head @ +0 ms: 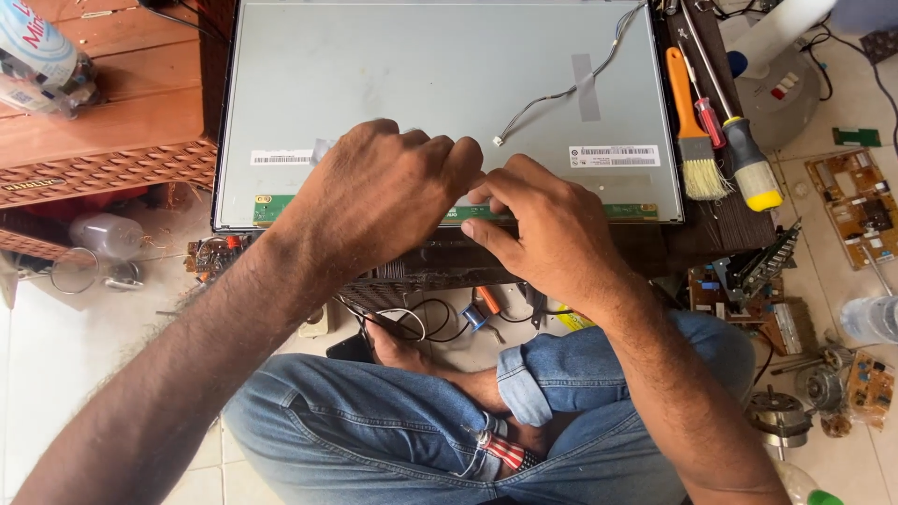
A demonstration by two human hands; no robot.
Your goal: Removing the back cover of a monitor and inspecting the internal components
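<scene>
The person is sitting cross-legged and pinching the near long edge of the flat grey panel (393, 84) with both hands, left hand (379, 192) curled shut, right hand (547, 229) gripping with fingertips, the panel lying sideways just ahead of them.

A paintbrush (693, 140) with an orange handle lies right of the work, beside two screwdrivers, one red-handled (709, 120) and one black and yellow (751, 166). Circuit boards (859, 201) and small motors (778, 416) lie on the pale tiled floor (56, 346). A wooden stool (112, 112) at the left carries a plastic bottle (37, 51). Another clear bottle (108, 234) lies under it.
</scene>
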